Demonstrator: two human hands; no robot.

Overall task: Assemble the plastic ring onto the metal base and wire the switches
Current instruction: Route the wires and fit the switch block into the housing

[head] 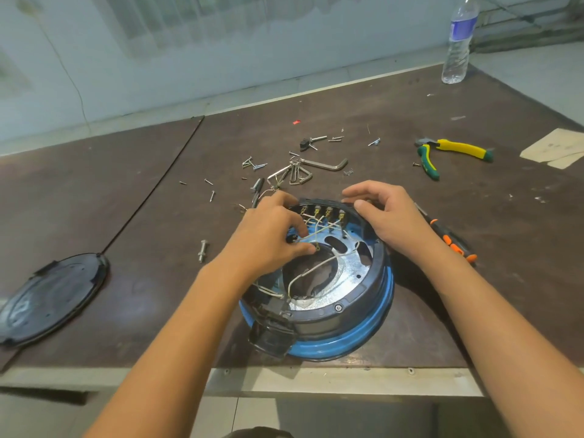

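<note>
A black plastic ring (354,303) sits on a blue-rimmed metal base (363,336) near the table's front edge, with a shiny metal plate (343,265) inside. A row of switches (322,211) lines the ring's far wall, and pale wires (311,270) run across the plate. My left hand (271,238) reaches inside the ring and pinches a wire between thumb and fingers. My right hand (387,216) rests on the ring's far right edge, thumb against the wall beside the switches, fingers loosely bent over it. A black connector block (271,338) sticks out at the front.
Loose screws (254,164), hex keys (322,165) and a bolt (202,250) lie behind and left of the base. Yellow-green pliers (448,151) lie far right, an orange-black screwdriver (452,241) under my right wrist. A black round cover (47,297) lies left, a water bottle (458,39) at the back.
</note>
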